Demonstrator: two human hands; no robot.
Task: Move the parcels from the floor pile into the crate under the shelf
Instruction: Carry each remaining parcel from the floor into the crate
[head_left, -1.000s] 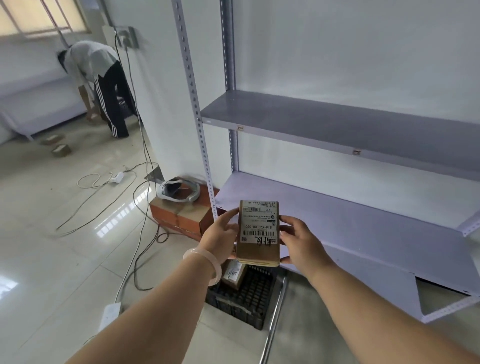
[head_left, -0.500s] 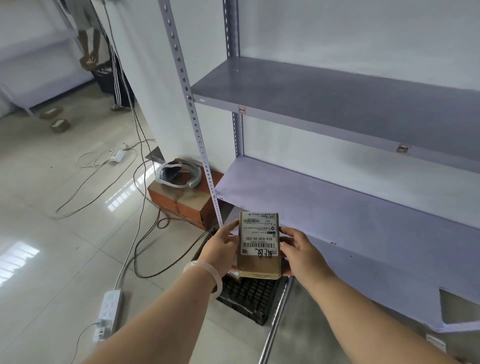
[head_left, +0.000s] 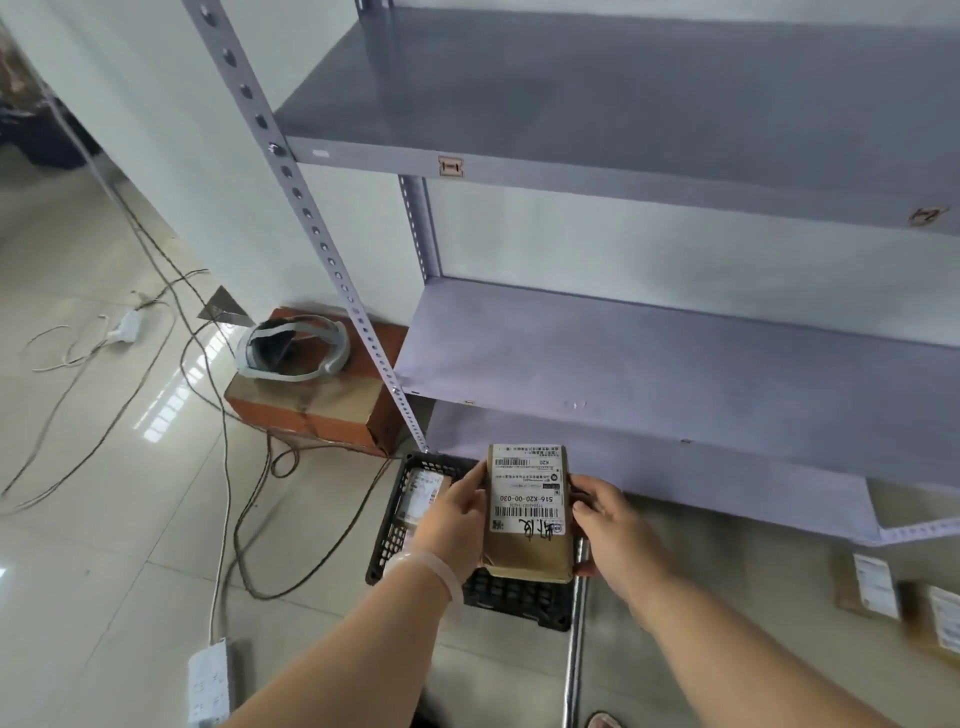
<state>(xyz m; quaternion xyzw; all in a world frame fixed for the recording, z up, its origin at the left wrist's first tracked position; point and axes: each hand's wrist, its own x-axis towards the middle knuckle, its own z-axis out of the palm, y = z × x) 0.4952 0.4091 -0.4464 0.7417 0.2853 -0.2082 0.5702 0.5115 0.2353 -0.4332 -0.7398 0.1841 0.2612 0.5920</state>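
Brown paper-wrapped parcel with white label (head_left: 527, 512) was gripped by left hand (head_left: 454, 512) and right hand (head_left: 605, 525) above black plastic crate (head_left: 395, 525); next: lower in.

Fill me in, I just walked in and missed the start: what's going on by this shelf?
A person holds a brown parcel between the left hand and right hand, just above the black crate that sits on the floor under the grey shelf. A second parcel already lies in the crate. A few loose parcels lie on the floor to the right.
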